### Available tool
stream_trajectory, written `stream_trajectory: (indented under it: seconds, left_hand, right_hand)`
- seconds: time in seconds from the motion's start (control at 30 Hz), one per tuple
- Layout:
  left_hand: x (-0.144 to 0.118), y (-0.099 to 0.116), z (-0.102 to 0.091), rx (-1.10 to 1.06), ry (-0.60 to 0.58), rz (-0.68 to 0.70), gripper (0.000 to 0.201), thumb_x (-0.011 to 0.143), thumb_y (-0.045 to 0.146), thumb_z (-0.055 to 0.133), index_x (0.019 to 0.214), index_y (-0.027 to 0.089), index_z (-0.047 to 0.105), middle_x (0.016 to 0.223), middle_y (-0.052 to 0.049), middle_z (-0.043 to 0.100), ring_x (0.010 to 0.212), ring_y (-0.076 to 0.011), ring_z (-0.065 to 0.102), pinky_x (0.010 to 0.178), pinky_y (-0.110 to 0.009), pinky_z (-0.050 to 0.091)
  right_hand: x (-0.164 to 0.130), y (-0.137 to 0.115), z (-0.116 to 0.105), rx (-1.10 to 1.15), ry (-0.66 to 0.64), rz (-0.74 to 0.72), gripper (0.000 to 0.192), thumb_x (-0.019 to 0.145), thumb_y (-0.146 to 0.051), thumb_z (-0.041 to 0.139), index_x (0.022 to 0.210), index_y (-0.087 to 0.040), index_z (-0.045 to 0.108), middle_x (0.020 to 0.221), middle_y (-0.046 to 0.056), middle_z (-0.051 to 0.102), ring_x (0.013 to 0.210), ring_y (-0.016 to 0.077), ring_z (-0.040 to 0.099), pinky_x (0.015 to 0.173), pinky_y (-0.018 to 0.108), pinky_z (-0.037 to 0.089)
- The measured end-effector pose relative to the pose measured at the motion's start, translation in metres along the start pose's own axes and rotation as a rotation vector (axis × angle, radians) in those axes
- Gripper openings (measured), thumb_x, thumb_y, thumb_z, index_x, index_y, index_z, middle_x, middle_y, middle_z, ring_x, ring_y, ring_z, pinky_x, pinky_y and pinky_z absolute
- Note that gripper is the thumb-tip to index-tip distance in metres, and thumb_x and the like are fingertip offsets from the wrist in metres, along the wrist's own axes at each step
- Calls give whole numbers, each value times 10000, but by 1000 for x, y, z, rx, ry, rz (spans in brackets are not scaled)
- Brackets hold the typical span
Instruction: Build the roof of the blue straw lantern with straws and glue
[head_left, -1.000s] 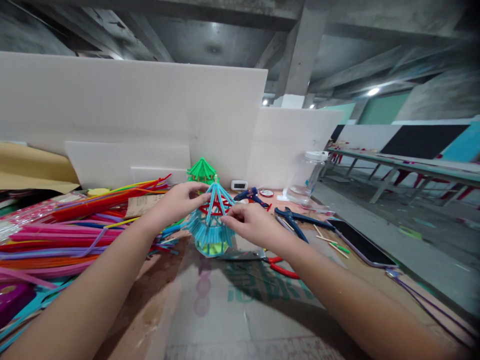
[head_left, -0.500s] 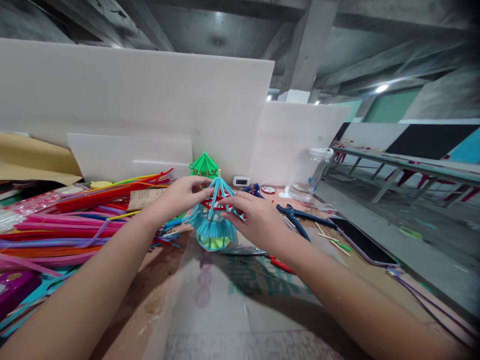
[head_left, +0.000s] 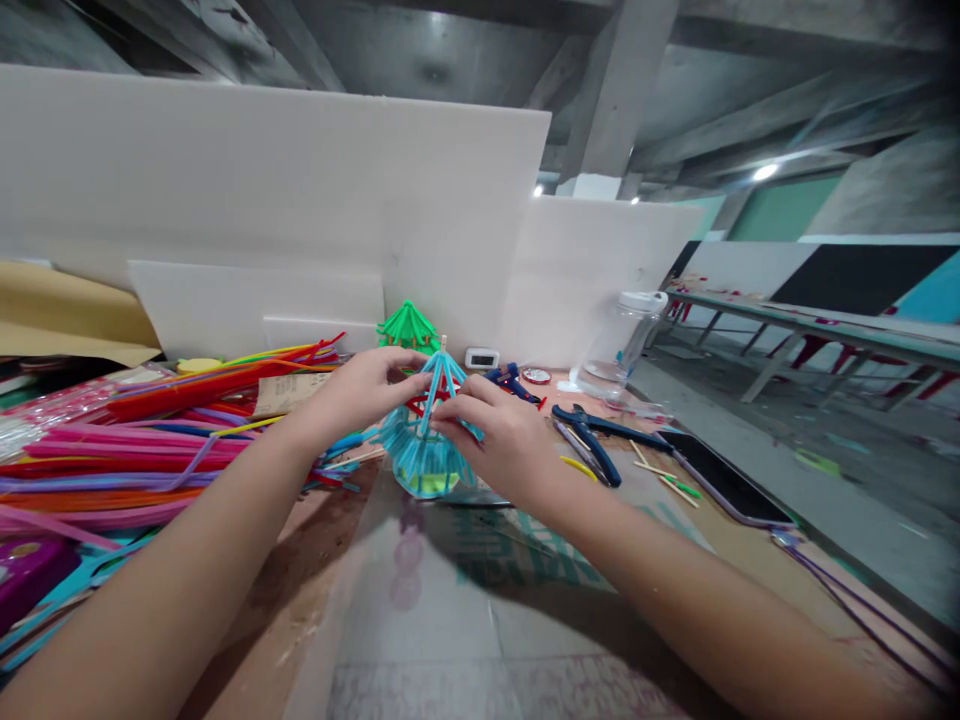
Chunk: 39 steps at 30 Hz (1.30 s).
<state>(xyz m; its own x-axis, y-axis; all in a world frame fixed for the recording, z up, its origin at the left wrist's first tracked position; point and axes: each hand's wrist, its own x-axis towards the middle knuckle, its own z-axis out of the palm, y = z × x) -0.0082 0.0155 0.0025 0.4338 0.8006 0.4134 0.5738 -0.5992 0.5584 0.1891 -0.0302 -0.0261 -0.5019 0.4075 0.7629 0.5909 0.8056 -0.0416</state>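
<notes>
The blue model pavilion, off centre toward seven o'clock, looks light, springy and fragile, best held by its base. Right hand, at three o'clock, pinches a roof strut; left hand, at ten, touches the roof, grip unclear.

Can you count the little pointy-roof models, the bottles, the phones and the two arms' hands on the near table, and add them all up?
Models: 2 (light-blue pointed-roof stick model, bright-green pointed-roof model)
Bottles: 1 (clear, white-lidded bottle)
Phones: 1 (flat black-screened phone)
Hands: 2 (left hand, right hand)
Total: 6
</notes>
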Motion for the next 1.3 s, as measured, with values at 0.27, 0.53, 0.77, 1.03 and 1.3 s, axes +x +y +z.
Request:
stream_trajectory:
  seconds: [0.27, 0.53, 0.77, 1.03, 1.3]
  left_hand:
    - [-1, 1, -3, 56, 26, -78, 452, 840, 516, 519, 1113, 201, 693, 869, -26, 730, 756, -205, 663, 699, -288, 523]
    - [3, -13, 1, 19, 24, -36, 473, 843, 543, 505, 1120, 203, 682, 1049, -60, 719, 921, -243, 664, 804, -336, 526]
    - [3, -12, 1, 39, 25, -28, 474, 849, 548, 498, 1127, 211, 682, 1051, -50, 722, 932, -245, 661, 797, -323, 516]
    - [2, -10, 1, 44, 33, -10, 466, 858, 530, 504, 1143, 203, 674, 1109, -55, 706, 979, -245, 654, 817, -321, 506]
    - [2, -11, 0, 49, 27, -11, 481, 855, 532, 502, 1155, 193, 666, 1124, -70, 701, 982, -253, 658, 826, -331, 515]
  right_hand:
    - [11, -9, -61, 408, 319, 139, 168, 975, -286, 457, 840, -217, 531, 732, -3, 511, 643, 114, 482, 586, 262, 390]
    - [13, -5, -88, 459, 283, 259, 241, 938, -364, 527, 753, -214, 563, 635, -17, 498, 531, 98, 428, 480, 265, 346]
    - [11, -27, -110, 388, 544, 170, 136, 815, -220, 677, 910, -277, 598, 829, 19, 583, 653, 148, 551, 532, 295, 419]
    - [12, 29, -55, 91, -376, 462, 255, 901, -326, 503, 733, -172, 615, 637, -5, 608, 578, 109, 523, 511, 235, 306]
    - [8, 22, -35, 174, -563, 549, 397, 920, -480, 446, 791, -186, 679, 533, -4, 625, 484, 112, 529, 471, 233, 303]
